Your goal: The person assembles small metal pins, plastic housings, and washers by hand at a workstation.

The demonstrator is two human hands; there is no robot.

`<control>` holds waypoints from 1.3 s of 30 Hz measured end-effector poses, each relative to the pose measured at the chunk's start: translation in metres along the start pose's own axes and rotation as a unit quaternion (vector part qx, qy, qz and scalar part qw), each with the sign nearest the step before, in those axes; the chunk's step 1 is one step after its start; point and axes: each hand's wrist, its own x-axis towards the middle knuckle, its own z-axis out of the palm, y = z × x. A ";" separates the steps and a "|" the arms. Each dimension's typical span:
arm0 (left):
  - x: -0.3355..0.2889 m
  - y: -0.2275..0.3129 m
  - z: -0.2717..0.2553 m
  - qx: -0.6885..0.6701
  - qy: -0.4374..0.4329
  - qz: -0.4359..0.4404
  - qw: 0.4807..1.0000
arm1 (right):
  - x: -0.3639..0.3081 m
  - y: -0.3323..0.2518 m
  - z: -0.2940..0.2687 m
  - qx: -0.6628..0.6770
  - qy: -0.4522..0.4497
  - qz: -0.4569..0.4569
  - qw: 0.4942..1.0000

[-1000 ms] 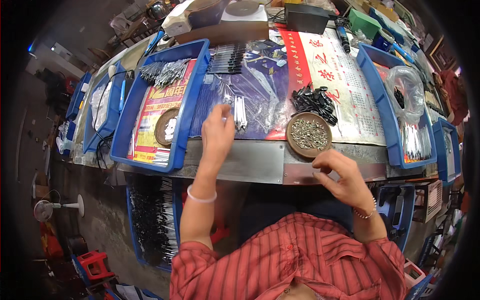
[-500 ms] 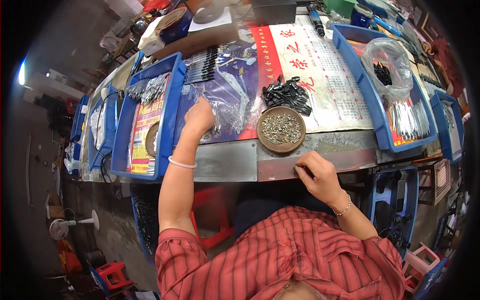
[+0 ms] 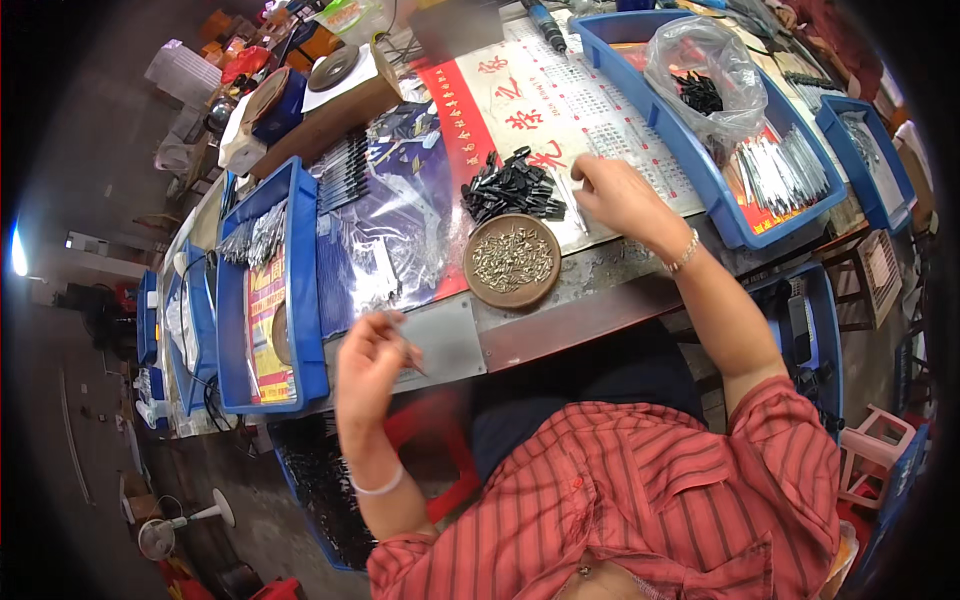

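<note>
Fingers of the left hand (image 3: 370, 372) curl, blurred, and those of the right hand (image 3: 628, 205) bend downward; we cannot tell whether either pinches something. The heap of black plastic pieces (image 3: 510, 190) lies just beyond the round brown bowl (image 3: 506, 301) on the metal-edged table (image 3: 455, 335). We see a white fan (image 3: 157, 538) at left. Since the earlier frame, the left hand drew back; the right came near the heap.

a white light (image 3: 19, 248) glares at nine o'clock; the floor (image 3: 215, 455) toward eight lies dim, the calendar poster (image 3: 560, 85) bright. edges bow near the black rim (the left hand (image 3: 368, 362) slightly blurred).
</note>
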 end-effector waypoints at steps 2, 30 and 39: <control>-0.028 -0.006 0.023 -0.086 -0.045 -0.023 0.995 | 0.018 0.000 0.004 -0.035 -0.018 0.006 0.999; -0.082 -0.039 0.109 -0.425 -0.212 -0.096 0.875 | 0.028 -0.052 -0.034 -0.126 -0.073 -0.118 0.982; -0.062 -0.028 0.122 -0.473 -0.074 -0.136 0.867 | -0.127 -0.124 -0.005 0.089 0.053 -0.363 0.926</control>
